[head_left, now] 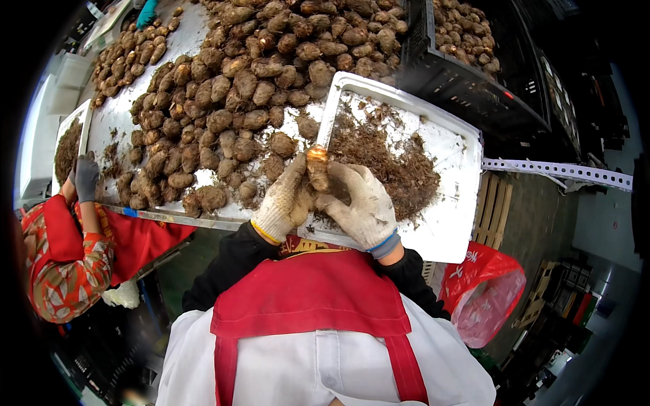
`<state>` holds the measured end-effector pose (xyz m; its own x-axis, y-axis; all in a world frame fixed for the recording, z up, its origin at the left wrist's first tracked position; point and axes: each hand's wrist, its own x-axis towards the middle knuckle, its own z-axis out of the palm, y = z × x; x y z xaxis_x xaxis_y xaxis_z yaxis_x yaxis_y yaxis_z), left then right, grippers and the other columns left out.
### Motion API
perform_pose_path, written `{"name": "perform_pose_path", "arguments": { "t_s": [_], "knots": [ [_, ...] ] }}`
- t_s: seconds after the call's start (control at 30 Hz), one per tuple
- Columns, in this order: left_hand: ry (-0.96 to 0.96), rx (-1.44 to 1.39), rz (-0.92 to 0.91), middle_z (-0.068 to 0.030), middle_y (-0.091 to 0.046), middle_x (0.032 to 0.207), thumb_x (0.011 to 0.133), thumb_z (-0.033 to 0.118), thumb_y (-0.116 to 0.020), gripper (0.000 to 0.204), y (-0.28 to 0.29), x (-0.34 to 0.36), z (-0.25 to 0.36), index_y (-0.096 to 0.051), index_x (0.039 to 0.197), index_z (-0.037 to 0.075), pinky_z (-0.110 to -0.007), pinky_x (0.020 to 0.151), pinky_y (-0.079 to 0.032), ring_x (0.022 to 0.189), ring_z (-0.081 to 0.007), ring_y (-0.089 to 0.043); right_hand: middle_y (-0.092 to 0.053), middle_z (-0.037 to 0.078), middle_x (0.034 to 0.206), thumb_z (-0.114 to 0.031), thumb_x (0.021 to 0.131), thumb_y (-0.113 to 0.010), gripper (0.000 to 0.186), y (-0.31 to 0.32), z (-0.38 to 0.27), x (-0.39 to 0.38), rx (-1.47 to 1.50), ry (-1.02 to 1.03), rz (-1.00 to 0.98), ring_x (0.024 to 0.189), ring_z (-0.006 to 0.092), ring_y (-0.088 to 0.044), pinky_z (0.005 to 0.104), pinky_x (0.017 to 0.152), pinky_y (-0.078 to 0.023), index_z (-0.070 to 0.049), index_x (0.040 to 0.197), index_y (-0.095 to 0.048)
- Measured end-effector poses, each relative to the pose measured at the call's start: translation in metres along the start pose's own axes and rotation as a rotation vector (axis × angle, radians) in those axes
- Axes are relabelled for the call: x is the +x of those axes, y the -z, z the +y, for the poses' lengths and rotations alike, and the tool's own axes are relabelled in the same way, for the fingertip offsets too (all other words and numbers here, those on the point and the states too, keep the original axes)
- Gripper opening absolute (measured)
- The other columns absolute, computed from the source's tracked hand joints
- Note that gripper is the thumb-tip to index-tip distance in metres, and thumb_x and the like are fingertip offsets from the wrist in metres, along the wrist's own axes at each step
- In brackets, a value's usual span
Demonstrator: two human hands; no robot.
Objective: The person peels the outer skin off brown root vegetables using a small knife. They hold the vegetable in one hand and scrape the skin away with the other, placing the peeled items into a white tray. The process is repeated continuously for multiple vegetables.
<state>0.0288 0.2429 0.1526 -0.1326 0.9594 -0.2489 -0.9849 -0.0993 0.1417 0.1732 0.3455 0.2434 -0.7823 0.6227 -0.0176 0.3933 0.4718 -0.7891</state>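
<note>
My left hand [284, 201], in a dirty white work glove, grips the lower part of a brown root tuber [317, 167] whose cut top shows orange. My right hand [362, 201], also gloved, closes on the same tuber from the right side. Both hands hover over the near left corner of a white tray [452, 169] strewn with brown fibrous trimmings [386, 159]. Whether the right hand also holds a blade is hidden.
A big heap of brown tubers [230, 88] covers the metal table [172, 216] to the left and ahead. A black crate [460, 81] of tubers stands at the back right. A co-worker's grey-gloved hand [86, 177] rests at the left beside another tray [68, 145]. A red bag [484, 294] hangs lower right.
</note>
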Motion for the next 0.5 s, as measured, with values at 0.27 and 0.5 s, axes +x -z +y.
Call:
{"name": "perform_pose_path", "arguments": {
  "t_s": [0.27, 0.5],
  "knots": [
    [-0.086, 0.283, 0.116, -0.0126, -0.063, 0.118, 0.107, 0.029, -0.047, 0.040, -0.040, -0.009, 0.007, -0.052, 0.132, -0.001, -0.033, 0.086, -0.058, 0.102, -0.0205, -0.066, -0.068, 0.010, 0.093, -0.022, 0.091, -0.066, 0.038, -0.003, 0.000, 0.006, 0.724, -0.494, 0.018, 0.083, 0.0187, -0.066, 0.0310, 0.075, -0.054, 0.002, 0.121, -0.063],
    [0.025, 0.431, 0.120, -0.0157, -0.069, 0.115, 0.107, 0.034, -0.045, 0.045, -0.045, -0.017, 0.022, -0.052, 0.133, -0.002, -0.028, 0.072, -0.056, 0.092, -0.0190, -0.069, -0.063, 0.004, 0.091, -0.018, 0.096, -0.049, 0.036, -0.001, 0.021, 0.000, 1.193, -0.412, -0.034, 0.075, 0.0099, -0.059, 0.0232, 0.068, -0.050, 0.005, 0.120, -0.062]
  ]
}}
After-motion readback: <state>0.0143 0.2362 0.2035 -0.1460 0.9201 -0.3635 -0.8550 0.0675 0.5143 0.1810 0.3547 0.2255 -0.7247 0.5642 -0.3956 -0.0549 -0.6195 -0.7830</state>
